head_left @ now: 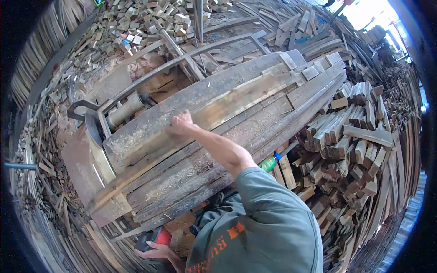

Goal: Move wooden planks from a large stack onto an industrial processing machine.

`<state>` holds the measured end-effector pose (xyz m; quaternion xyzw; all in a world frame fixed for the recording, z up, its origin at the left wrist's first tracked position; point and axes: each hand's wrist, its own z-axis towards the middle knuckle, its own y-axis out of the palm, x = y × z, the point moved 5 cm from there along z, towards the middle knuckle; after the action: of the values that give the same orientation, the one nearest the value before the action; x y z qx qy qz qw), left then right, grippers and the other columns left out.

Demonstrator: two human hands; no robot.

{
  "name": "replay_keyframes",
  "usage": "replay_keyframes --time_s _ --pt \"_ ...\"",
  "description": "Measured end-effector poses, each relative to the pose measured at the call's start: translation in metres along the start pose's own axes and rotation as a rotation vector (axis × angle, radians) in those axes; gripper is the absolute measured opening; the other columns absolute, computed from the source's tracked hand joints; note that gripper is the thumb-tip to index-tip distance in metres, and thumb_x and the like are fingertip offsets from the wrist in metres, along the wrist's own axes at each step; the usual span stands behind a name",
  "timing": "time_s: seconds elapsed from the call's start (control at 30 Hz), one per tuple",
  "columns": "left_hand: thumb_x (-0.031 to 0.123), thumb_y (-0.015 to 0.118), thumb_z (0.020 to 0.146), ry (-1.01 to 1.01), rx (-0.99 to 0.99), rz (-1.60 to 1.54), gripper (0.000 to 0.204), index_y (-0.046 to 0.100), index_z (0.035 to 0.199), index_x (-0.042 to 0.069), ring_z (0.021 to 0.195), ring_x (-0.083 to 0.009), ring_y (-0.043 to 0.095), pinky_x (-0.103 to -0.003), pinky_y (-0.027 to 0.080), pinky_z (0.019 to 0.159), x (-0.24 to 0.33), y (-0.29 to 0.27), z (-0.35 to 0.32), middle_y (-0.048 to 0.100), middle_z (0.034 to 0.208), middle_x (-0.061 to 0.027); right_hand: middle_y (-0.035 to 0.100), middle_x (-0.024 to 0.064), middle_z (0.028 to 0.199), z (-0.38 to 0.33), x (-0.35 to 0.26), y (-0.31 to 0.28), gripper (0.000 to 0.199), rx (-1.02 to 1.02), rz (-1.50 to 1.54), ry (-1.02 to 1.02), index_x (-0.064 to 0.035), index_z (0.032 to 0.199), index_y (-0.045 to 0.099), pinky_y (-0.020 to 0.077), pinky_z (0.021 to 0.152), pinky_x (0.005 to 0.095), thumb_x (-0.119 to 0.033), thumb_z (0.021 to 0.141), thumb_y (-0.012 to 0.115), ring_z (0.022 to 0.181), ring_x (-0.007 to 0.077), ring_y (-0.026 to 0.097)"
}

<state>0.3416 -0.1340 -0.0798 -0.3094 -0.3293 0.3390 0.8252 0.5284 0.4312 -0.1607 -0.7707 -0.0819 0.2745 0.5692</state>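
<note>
Right hand grips one plank; left hand on one red-black tool.

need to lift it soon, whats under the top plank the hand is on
Under the top plank, held by the right hand, lie more long planks stacked on the saw bench. Their covered faces and the bench top beneath are hidden.

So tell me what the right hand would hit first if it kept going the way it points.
The right hand already rests on the long grey plank, pointing up-left. Straight on, it would probably cross that plank and meet the metal roller beyond its far edge, though depth is unclear.
</note>
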Motion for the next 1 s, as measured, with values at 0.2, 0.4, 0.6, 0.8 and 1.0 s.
replay_keyframes --time_s 0.2,0.4,0.6,0.8,1.0 --pt "0.046 0.055 0.098 0.098 -0.004 -0.02 0.074 0.033 0.143 -0.008 0.128 -0.0444 0.043 -0.051 0.034 0.108 0.03 -0.005 0.009 0.041 0.14 -0.0292 0.069 0.0178 0.115 0.006 -0.05 0.017 0.072 -0.096 0.172 -0.015 -0.009 0.113 0.07 0.0285 0.108 0.0558 -0.072 0.082 0.056 0.118 0.0296 0.06" --pt "0.046 0.052 0.099 0.055 -0.018 0.007 0.072 0.033 0.143 -0.009 0.131 -0.0436 0.041 -0.051 0.032 0.11 0.032 -0.009 0.011 0.04 0.141 -0.0285 0.071 0.0144 0.111 0.01 -0.109 0.034 0.064 -0.091 0.147 -0.066 -0.01 0.11 0.071 0.0313 0.105 0.0509 -0.066 0.086 0.055 0.111 0.028 0.063" --pt "0.046 0.051 0.099 0.09 -0.014 -0.004 0.073 0.033 0.143 -0.009 0.132 -0.0435 0.04 -0.05 0.031 0.112 0.039 -0.012 0.012 0.04 0.142 -0.0286 0.07 0.0155 0.11 0.013 -0.153 0.044 0.068 -0.157 0.196 -0.094 -0.0085 0.111 0.07 0.0337 0.102 0.0507 -0.069 0.084 0.056 0.111 0.0289 0.063" --pt "0.048 0.049 0.1 0.088 -0.018 -0.039 0.073 0.033 0.143 -0.009 0.132 -0.0437 0.04 -0.05 0.031 0.112 0.034 -0.005 0.011 0.04 0.141 -0.029 0.068 0.0147 0.115 0.024 -0.173 0.071 0.061 -0.111 0.222 -0.083 -0.0082 0.109 0.07 0.0334 0.101 0.0524 -0.063 0.087 0.057 0.115 0.029 0.06" --pt "0.054 0.045 0.099 0.064 -0.022 -0.016 0.077 0.034 0.143 -0.009 0.127 -0.0437 0.042 -0.051 0.033 0.108 0.032 -0.007 0.008 0.041 0.139 -0.029 0.066 0.015 0.118 0.026 -0.205 0.08 0.06 -0.171 0.291 -0.087 -0.0081 0.109 0.069 0.0312 0.104 0.0546 -0.062 0.086 0.058 0.116 0.0303 0.059"
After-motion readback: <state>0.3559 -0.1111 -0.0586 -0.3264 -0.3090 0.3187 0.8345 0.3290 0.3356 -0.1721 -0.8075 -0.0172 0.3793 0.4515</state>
